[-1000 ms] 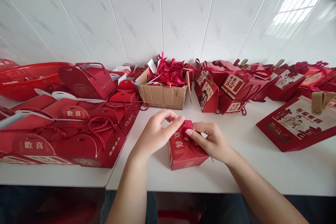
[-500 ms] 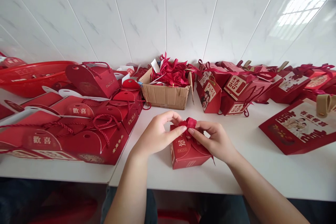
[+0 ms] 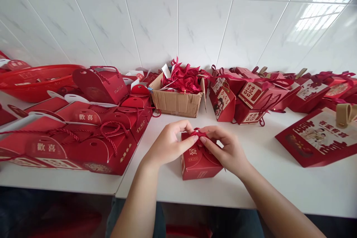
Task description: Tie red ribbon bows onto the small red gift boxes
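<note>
Our left hand (image 3: 169, 143) and right hand (image 3: 231, 150) both pinch the red ribbon (image 3: 199, 134) atop the red box (image 3: 202, 167); box sits on the white table (image 3: 173, 189); we should tension evenly, flaps (image 3: 193, 157) uncrushed

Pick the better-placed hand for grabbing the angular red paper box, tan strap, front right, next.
Right, likely. The right hand is nearer that tan-strapped red box; the left hand would have to reach across. Both are pinching the red fabric ribbon.
</note>
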